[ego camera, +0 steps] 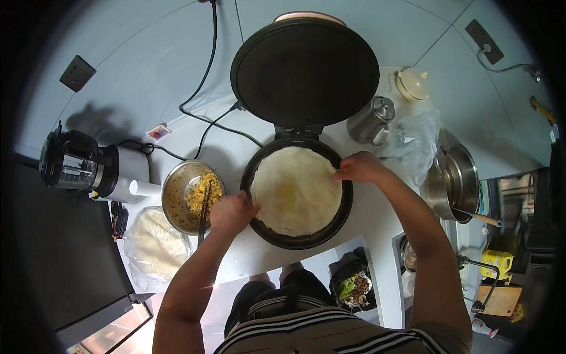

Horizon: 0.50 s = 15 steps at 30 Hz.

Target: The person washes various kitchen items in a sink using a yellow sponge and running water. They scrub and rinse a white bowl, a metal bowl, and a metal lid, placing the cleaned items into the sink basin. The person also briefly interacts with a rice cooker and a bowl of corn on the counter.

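Note:
A large round flatbread (305, 199) lies in the lower pan of an electric griddle (297, 244), with a yellowish patch showing near its middle. My left hand (233, 213) pinches the flatbread's left edge. At the upper right edge, the fingers of my right hand (361, 168) pinch the rim of the flatbread; a small yellow-brown piece shows by them, too small to identify. The griddle's dark lid (305, 71) stands raised behind. Just left of the pan, a metal bowl (173, 194) holds crumbly yellow filling (201, 194), and a pair of dark chopsticks (204, 217) leans in it.
Clear plastic wraps pale dough sheets (157, 243) at front left. A blender (95, 163) stands beyond them, and black cords (212, 121) run behind. Rightward are a metal pitcher (371, 121), a plastic bag (413, 141) and metal pots (462, 177). A waste bin (337, 283) sits below the counter.

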{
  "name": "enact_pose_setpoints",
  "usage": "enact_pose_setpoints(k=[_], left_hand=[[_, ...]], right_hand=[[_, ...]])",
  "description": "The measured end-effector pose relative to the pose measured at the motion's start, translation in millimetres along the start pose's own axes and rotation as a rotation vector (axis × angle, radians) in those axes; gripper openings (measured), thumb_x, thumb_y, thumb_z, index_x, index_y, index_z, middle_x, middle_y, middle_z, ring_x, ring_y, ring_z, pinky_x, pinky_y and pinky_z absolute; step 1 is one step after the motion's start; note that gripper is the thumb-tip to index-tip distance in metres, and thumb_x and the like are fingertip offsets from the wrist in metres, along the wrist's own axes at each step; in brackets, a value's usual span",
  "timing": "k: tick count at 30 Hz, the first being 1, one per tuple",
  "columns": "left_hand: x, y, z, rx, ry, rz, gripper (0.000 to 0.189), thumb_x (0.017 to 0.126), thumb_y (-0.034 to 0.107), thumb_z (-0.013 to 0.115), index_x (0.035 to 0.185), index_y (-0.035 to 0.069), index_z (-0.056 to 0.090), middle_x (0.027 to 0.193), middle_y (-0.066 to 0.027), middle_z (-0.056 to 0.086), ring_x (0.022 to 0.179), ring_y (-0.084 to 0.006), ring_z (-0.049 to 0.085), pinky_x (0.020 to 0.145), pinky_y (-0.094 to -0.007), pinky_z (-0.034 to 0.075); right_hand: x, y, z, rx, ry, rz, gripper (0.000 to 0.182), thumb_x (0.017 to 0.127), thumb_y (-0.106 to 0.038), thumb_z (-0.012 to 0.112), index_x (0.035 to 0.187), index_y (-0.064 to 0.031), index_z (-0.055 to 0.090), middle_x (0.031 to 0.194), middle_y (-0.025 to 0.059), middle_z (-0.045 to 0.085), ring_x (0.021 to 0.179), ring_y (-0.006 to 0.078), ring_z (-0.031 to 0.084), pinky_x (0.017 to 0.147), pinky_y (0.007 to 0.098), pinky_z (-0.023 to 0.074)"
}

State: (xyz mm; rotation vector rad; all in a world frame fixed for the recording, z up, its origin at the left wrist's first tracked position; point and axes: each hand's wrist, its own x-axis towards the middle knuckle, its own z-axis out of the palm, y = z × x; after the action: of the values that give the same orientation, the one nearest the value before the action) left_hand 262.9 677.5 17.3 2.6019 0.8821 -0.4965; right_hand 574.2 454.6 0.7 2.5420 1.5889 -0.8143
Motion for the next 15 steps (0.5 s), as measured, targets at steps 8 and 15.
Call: enact_pose_setpoints(k=[8, 15], left_hand=[[3, -12, -42, -0.060, 0.661, 0.378, 0.026, 0.084, 0.034, 0.071, 0.087, 0.009, 0.064, 0.078, -0.0075, 0.068, 0.067, -0.0254, 0.067, 0.058, -0.0349, 0.052], [-14, -52, -18, 0.067, 0.748, 0.590, 0.019, 0.087, 0.018, 0.067, 0.103, 0.006, 0.066, 0.083, -0.0098, 0.066, 0.066, -0.0277, 0.066, 0.057, -0.0379, 0.054]], right_hand=[[-43, -16, -41, -0.009, 0.749, -0.165, 0.032, 0.076, -0.042, 0.076, 0.077, -0.0115, 0.067, 0.072, 0.0075, 0.063, 0.071, 0.0278, 0.063, 0.063, 0.0385, 0.0496], [-93, -10, 11, -0.217, 0.833, -0.232, 0.024, 0.078, -0.030, 0.075, 0.093, -0.0140, 0.065, 0.083, 0.0041, 0.064, 0.064, 0.0259, 0.062, 0.060, 0.0377, 0.0504]])
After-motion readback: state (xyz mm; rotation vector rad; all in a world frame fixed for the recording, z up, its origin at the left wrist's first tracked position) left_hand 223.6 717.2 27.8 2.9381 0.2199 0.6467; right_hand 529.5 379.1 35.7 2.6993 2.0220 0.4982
